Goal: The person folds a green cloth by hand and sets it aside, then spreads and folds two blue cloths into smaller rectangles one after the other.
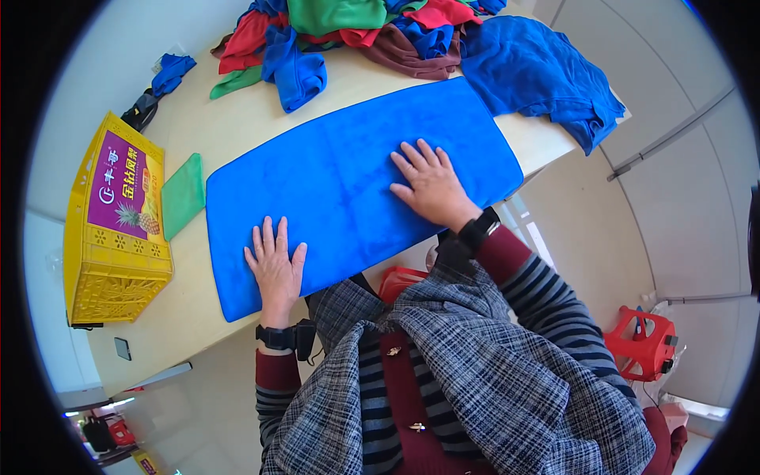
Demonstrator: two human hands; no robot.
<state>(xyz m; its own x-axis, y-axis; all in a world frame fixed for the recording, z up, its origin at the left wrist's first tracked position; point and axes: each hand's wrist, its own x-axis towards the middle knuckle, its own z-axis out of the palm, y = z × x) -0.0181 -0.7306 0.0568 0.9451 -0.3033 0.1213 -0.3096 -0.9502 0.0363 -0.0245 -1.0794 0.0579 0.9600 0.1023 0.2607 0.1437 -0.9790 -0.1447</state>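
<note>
Resting flat on pale table, blue cloth, grey floor beyond

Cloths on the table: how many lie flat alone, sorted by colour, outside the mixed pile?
Blue, spread flat under both hands: 1, the blue towel
Green, folded beside the yellow crate: 1, the green cloth
Total: 2

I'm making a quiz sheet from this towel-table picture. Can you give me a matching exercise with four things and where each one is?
Things:
1. blue towel
2. yellow crate
3. folded green cloth
4. pile of cloths

Places:
A. at the table's far edge
B. between crate and towel
C. spread flat under both hands
D. at the table's left end

Pairs: 1-C, 2-D, 3-B, 4-A
</note>
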